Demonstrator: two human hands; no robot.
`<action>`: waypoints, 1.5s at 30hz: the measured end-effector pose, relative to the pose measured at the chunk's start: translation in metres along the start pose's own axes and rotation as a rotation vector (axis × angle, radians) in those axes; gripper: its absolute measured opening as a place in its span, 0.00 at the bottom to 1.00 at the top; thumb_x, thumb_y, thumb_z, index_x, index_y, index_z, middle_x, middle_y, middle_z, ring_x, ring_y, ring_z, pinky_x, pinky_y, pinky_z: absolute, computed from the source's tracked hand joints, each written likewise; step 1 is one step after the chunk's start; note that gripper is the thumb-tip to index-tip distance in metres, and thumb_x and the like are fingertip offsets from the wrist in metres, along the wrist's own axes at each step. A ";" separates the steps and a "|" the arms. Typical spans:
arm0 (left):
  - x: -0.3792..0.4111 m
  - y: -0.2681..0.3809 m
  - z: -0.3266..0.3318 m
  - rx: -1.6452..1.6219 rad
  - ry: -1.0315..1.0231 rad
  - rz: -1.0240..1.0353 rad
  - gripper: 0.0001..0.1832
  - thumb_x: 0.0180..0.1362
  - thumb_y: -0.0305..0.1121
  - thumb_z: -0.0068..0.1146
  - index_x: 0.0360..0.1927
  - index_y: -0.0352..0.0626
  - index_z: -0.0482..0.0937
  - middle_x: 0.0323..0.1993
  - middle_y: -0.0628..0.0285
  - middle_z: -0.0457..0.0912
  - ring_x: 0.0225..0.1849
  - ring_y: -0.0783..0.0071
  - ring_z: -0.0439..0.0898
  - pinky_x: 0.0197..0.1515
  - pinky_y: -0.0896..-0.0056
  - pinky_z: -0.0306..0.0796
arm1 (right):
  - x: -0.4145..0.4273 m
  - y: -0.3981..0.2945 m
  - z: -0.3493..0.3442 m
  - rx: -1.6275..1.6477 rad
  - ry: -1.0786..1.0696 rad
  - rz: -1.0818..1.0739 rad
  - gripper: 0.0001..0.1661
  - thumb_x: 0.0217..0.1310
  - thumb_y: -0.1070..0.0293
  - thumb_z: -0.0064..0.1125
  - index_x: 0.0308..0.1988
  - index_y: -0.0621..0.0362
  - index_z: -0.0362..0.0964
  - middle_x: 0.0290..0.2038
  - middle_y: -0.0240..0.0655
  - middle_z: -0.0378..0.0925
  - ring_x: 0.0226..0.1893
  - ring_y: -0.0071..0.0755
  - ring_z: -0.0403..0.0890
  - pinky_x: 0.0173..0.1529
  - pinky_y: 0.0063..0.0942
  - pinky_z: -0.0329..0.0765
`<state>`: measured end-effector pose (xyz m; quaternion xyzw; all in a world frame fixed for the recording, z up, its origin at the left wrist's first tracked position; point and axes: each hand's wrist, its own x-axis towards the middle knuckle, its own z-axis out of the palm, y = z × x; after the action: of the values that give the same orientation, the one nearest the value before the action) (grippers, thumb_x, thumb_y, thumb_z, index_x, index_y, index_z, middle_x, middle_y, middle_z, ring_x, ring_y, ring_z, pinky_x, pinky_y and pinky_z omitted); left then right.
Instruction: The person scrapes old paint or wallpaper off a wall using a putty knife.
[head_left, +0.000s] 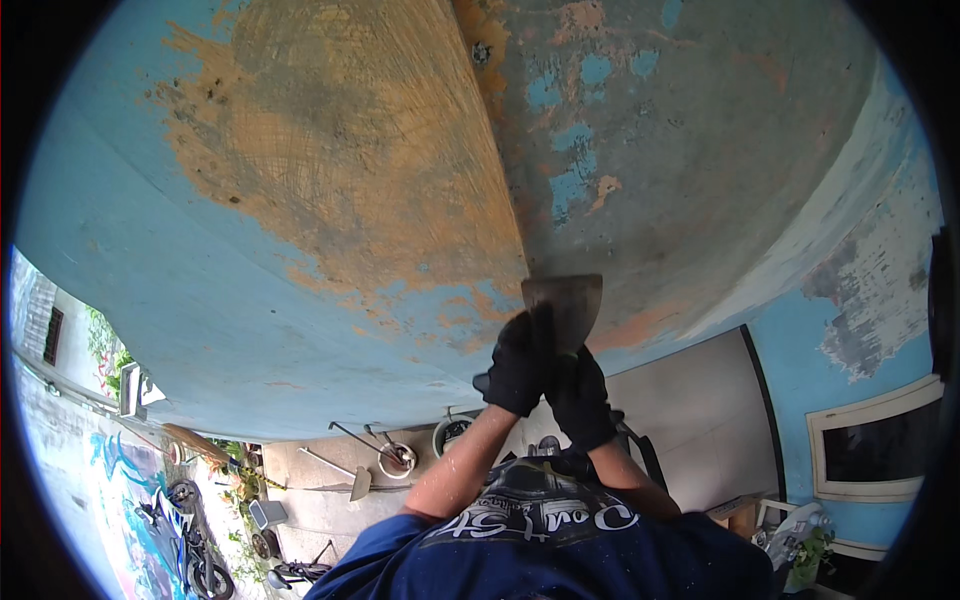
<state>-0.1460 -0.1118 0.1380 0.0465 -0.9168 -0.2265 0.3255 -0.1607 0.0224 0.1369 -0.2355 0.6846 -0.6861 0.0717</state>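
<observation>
A wide metal scraper (570, 307) is raised against the peeling painted ceiling (360, 165), its broad edge by a ridge between an ochre patch and a grey one. My right hand (581, 401), in a black glove, is wrapped around the handle, most of which it hides. My left hand (517, 367), gloved in black too, grips the tool higher up, with fingers lying along the blade's left side. Blur hides the exact finger positions. Pale specks dot my left forearm (457, 457).
Far below on the tiled floor stand a white bucket (397, 459) with tools in it, a long-handled dustpan (360, 484) and a grey bin (267, 514). A motorcycle (187, 540) is parked at lower left. A framed window (874, 442) is set in the blue wall (787, 375).
</observation>
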 end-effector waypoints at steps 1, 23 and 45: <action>0.016 0.001 -0.005 0.123 -0.010 0.070 0.36 0.53 0.36 0.67 0.65 0.33 0.70 0.41 0.43 0.78 0.43 0.41 0.80 0.43 0.49 0.76 | 0.011 -0.009 0.001 -0.033 -0.002 -0.034 0.22 0.72 0.67 0.54 0.60 0.67 0.68 0.46 0.52 0.81 0.45 0.51 0.84 0.48 0.39 0.78; 0.004 0.000 0.020 -0.329 0.030 -0.300 0.10 0.73 0.34 0.48 0.45 0.39 0.76 0.26 0.49 0.77 0.28 0.49 0.78 0.30 0.51 0.69 | -0.002 0.037 0.000 -0.070 -0.012 -0.001 0.20 0.73 0.66 0.52 0.58 0.67 0.68 0.44 0.52 0.81 0.45 0.54 0.83 0.46 0.42 0.78; 0.010 0.016 0.020 -0.500 0.103 -0.521 0.27 0.74 0.49 0.48 0.28 0.35 0.78 0.20 0.54 0.77 0.24 0.67 0.75 0.31 0.60 0.68 | -0.001 0.015 -0.006 0.011 -0.015 0.028 0.21 0.72 0.66 0.54 0.59 0.66 0.69 0.46 0.51 0.81 0.46 0.51 0.83 0.48 0.41 0.78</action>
<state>-0.1654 -0.0921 0.1369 0.2087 -0.7731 -0.5163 0.3037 -0.1658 0.0272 0.1222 -0.2309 0.6836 -0.6868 0.0876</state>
